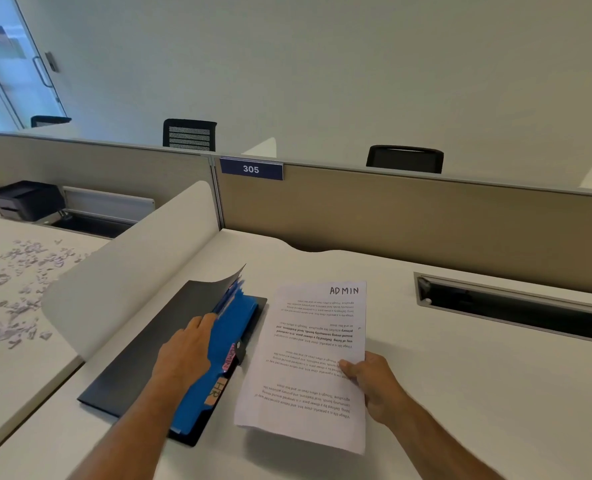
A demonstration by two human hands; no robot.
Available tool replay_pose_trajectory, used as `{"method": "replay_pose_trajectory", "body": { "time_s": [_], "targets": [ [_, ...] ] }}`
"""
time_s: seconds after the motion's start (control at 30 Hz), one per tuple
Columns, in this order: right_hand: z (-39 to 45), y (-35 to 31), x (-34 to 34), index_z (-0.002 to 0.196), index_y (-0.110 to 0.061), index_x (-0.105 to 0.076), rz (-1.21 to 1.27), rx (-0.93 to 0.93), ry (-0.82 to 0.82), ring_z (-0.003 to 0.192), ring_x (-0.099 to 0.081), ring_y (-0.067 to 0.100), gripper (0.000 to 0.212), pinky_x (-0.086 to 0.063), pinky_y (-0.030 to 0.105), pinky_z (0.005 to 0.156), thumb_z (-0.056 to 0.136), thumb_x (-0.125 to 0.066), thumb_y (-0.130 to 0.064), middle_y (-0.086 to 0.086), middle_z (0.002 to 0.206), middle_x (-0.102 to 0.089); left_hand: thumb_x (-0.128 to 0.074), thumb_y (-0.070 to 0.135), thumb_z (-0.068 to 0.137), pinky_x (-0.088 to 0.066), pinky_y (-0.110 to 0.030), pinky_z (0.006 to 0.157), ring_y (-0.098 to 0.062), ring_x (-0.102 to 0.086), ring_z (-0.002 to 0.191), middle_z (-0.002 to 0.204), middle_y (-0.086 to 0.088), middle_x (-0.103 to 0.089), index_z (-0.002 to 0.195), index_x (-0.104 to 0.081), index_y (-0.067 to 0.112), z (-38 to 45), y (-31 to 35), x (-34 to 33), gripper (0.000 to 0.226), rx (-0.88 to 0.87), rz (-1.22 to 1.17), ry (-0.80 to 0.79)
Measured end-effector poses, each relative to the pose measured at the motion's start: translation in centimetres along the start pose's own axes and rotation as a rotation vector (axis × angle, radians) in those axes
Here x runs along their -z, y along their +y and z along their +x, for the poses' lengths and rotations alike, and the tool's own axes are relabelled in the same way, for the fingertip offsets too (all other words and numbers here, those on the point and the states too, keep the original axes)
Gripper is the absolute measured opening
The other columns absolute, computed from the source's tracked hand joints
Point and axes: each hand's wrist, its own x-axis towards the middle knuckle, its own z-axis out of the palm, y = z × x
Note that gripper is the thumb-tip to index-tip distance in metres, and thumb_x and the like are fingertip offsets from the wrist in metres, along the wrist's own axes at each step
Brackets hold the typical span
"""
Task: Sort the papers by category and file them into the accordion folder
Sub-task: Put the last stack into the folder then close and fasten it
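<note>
A black accordion folder point(142, 351) lies open on the white desk, its blue dividers point(233, 327) fanned out, with tabs reading HR point(217, 391) and ADMIN point(229, 358). My left hand point(187, 351) rests on the folder, fingers tucked at the edge of the blue dividers. My right hand point(374, 379) pinches the right edge of a printed sheet point(308, 358) with ADMIN handwritten at its top. The sheet is held just right of the folder, slightly above the desk.
A curved white side divider point(131, 271) stands left of the folder. A beige partition point(408, 216) with a 305 label runs along the back. A cable tray slot point(512, 306) is cut into the desk at right. Shredded paper bits point(10, 282) cover the neighbouring desk.
</note>
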Motion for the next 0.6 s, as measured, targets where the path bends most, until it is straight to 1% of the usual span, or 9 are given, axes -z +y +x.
{"method": "replay_pose_trajectory", "body": {
  "time_s": [0.07, 0.1, 0.13, 0.2, 0.27, 0.33, 0.43, 0.5, 0.6],
  "targets": [
    [0.1, -0.4, -0.5, 0.119, -0.009, -0.068, 0.028, -0.007, -0.023, 0.097, -0.073, 0.036, 0.028, -0.057, 0.058, 0.088, 0.094, -0.061, 0.001, 0.011, 0.106, -0.077, -0.057, 0.004, 0.084, -0.046, -0.026, 0.049, -0.012, -0.057, 0.063, 0.096, 0.005, -0.057, 0.145, -0.021, 0.034, 0.2, -0.4, 0.3, 0.077, 0.032, -0.076, 0.06],
    [0.1, -0.7, -0.9, 0.117, -0.009, -0.069, 0.038, -0.012, -0.042, 0.098, -0.073, 0.036, 0.027, -0.057, 0.058, 0.088, 0.094, -0.061, 0.002, 0.012, 0.105, -0.077, -0.054, 0.004, 0.085, -0.042, -0.026, 0.047, -0.012, -0.055, 0.058, 0.084, 0.005, -0.056, 0.146, -0.02, 0.033, 0.4, -0.7, 0.4, 0.076, 0.057, -0.096, 0.07],
    [0.2, -0.9, -1.4, 0.116, -0.008, -0.069, 0.044, -0.018, -0.064, 0.098, -0.073, 0.037, 0.026, -0.057, 0.058, 0.088, 0.094, -0.06, 0.003, 0.012, 0.105, -0.077, -0.053, 0.005, 0.087, -0.044, -0.029, 0.049, -0.014, -0.055, 0.058, 0.079, 0.003, -0.057, 0.146, -0.023, 0.031, 0.6, -1.0, 0.7, 0.07, 0.08, -0.11, 0.059],
    [0.3, -1.4, -2.8, 0.115, -0.007, -0.069, 0.033, -0.024, -0.114, 0.098, -0.073, 0.038, 0.026, -0.057, 0.058, 0.088, 0.094, -0.059, 0.004, 0.014, 0.106, -0.077, -0.05, 0.01, 0.093, -0.054, -0.035, 0.061, -0.018, -0.06, 0.069, 0.09, -0.003, -0.065, 0.141, -0.037, 0.026, 1.0, -1.6, 1.2, 0.052, 0.097, -0.148, 0.013],
    [0.5, -1.6, -4.5, 0.116, -0.005, -0.069, -0.004, -0.022, -0.143, 0.098, -0.073, 0.038, 0.027, -0.058, 0.057, 0.088, 0.093, -0.059, 0.005, 0.015, 0.108, -0.076, -0.05, 0.012, 0.096, -0.057, -0.035, 0.07, -0.018, -0.063, 0.077, 0.102, -0.006, -0.068, 0.135, -0.049, 0.023, 1.3, -2.1, 1.5, 0.04, 0.094, -0.208, -0.016],
    [0.8, -1.8, -6.1, 0.117, -0.003, -0.069, -0.056, -0.008, -0.131, 0.095, -0.073, 0.037, 0.029, -0.06, 0.053, 0.085, 0.092, -0.059, 0.007, 0.016, 0.108, -0.075, -0.05, 0.011, 0.097, -0.054, -0.03, 0.069, -0.014, -0.063, 0.079, 0.105, -0.003, -0.068, 0.131, -0.054, 0.024, 1.4, -2.5, 1.7, 0.037, 0.079, -0.264, -0.038],
    [1.5, -1.8, -8.0, 0.115, -0.001, -0.07, -0.122, 0.022, -0.107, 0.091, -0.073, 0.035, 0.03, -0.062, 0.047, 0.078, 0.089, -0.059, 0.008, 0.015, 0.106, -0.075, -0.051, 0.009, 0.096, -0.049, -0.026, 0.064, -0.01, -0.062, 0.077, 0.098, 0.001, -0.069, 0.122, -0.058, 0.031, 1.8, -3.0, 1.9, 0.035, 0.05, -0.326, -0.049],
    [2.0, -1.9, -9.0, 0.11, -0.002, -0.071, -0.168, 0.06, -0.081, 0.089, -0.073, 0.033, 0.028, -0.063, 0.042, 0.074, 0.087, -0.059, 0.008, 0.014, 0.106, -0.075, -0.051, 0.009, 0.096, -0.046, -0.024, 0.062, -0.009, -0.062, 0.077, 0.093, 0.004, -0.067, 0.122, -0.06, 0.031, 2.0, -3.2, 2.1, 0.035, 0.043, -0.339, -0.058],
    [2.2, -1.9, -10.7, 0.103, -0.007, -0.073, -0.267, 0.14, -0.03, 0.086, -0.072, 0.026, 0.026, -0.061, 0.03, 0.064, 0.086, -0.057, 0.005, 0.009, 0.104, -0.074, -0.05, 0.011, 0.096, -0.045, -0.023, 0.063, -0.009, -0.062, 0.08, 0.096, 0.007, -0.067, 0.124, -0.061, 0.031, 2.0, -3.0, 2.3, 0.036, 0.031, -0.333, -0.084]
  ]
}}
